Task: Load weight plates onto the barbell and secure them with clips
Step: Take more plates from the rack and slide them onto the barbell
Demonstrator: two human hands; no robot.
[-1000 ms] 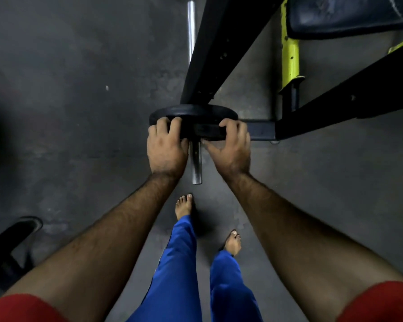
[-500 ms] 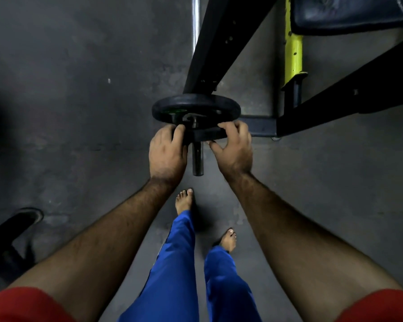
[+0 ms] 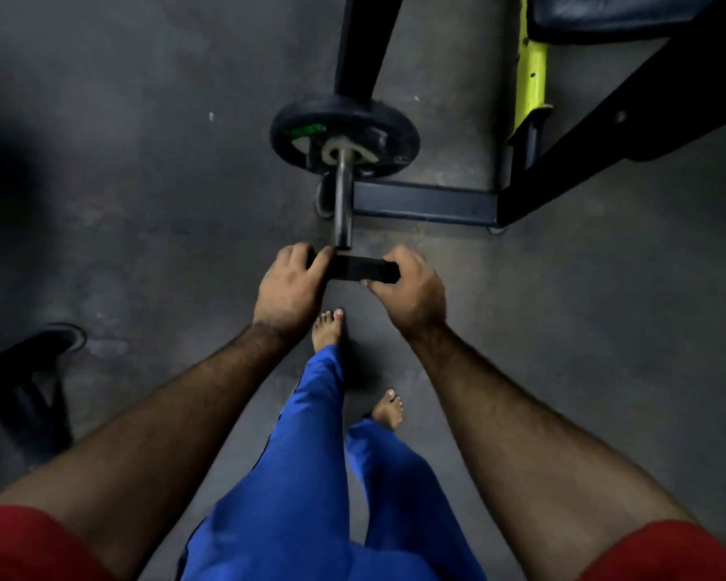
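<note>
A black weight plate (image 3: 344, 138) with a green label sits on the barbell sleeve (image 3: 343, 203), far up the sleeve against the rack. A second black plate (image 3: 359, 269), seen edge-on, is held level just at the sleeve's near tip. My left hand (image 3: 290, 287) grips its left edge and my right hand (image 3: 411, 291) grips its right edge. Whether the sleeve tip is inside this plate's hole is hidden. No clip is in sight.
The black rack frame (image 3: 428, 201) and a yellow post (image 3: 531, 65) stand to the right of the bar, with a bench pad (image 3: 612, 10) above. My bare feet (image 3: 328, 329) are right below the hands. A black stand base (image 3: 26, 354) lies at the left on the grey floor.
Both hands have slid toward me along the sleeve with the near plate, from beside the far plate to the sleeve's tip. The far plate stays up the sleeve.
</note>
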